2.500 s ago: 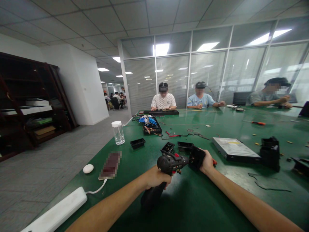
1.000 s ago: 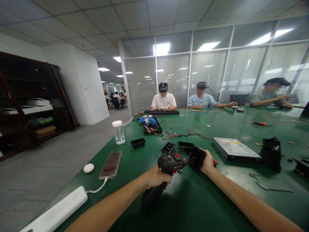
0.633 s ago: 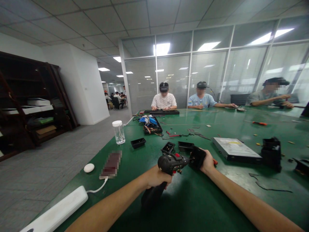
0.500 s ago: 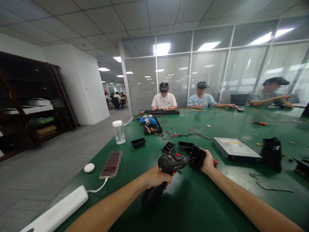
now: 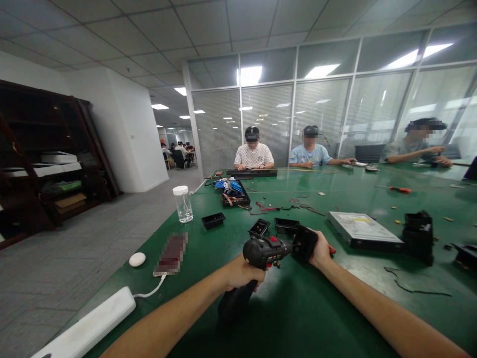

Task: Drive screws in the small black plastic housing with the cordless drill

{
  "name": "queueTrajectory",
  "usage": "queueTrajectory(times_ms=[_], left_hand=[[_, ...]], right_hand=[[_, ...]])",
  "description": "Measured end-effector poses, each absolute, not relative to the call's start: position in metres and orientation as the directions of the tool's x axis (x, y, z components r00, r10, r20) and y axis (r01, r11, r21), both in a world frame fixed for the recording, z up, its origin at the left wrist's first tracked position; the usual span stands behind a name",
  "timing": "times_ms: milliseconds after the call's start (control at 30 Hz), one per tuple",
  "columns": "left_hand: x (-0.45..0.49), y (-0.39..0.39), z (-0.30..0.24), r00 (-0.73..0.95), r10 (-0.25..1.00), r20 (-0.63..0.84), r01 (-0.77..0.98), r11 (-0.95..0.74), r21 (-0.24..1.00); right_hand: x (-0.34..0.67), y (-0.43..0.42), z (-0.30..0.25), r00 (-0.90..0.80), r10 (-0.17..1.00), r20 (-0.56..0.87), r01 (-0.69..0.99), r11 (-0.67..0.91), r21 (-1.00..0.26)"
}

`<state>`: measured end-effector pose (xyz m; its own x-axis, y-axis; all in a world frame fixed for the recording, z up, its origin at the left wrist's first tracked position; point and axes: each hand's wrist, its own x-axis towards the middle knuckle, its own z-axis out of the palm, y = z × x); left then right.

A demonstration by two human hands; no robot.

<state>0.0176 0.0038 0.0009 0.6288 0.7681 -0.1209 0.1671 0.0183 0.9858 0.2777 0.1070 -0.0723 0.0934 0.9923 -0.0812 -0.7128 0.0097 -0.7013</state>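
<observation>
My left hand [image 5: 240, 273] is wrapped round the grip of a black cordless drill [image 5: 263, 252] with red details. The drill points right, its bit at the face of a black plastic housing [image 5: 306, 243]; whether the bit sits in a screw is too small to tell. My right hand [image 5: 320, 250] grips that housing by its right side and holds it tilted towards the drill. Just behind the drill are two small black plastic boxes, one with brass-coloured bits inside [image 5: 260, 228] and one beside it [image 5: 286, 225]. Something red-orange [image 5: 332, 250] lies by my right hand, partly hidden.
On the green table [image 5: 208, 248], a black tray [image 5: 213, 220], a clear jar [image 5: 183, 205], a phone [image 5: 171, 254] and a white power strip [image 5: 97, 323] stand leftward. An optical drive [image 5: 365, 229] and black parts [image 5: 418, 236] lie right. Several people sit across the table.
My hands, the drill and the housing have barely moved. Across the table, one person's outstretched hand has drawn back slightly to the left.
</observation>
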Motion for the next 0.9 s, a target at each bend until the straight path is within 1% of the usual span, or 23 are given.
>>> queueTrajectory(times_ms=[600,900], left_hand=[[0.0174,0.0057,-0.002,0.618,0.778,-0.117,0.177,0.007,0.984],[0.0178,0.0025,0.003,0.611,0.779,-0.139,0.189,0.028,0.982]], right_hand=[[0.2773,0.1061,-0.0717,0.102,0.99,-0.101,-0.753,0.01,-0.658],[0.2779,0.1078,-0.0733,0.112,0.989,-0.093,-0.746,0.023,-0.665]])
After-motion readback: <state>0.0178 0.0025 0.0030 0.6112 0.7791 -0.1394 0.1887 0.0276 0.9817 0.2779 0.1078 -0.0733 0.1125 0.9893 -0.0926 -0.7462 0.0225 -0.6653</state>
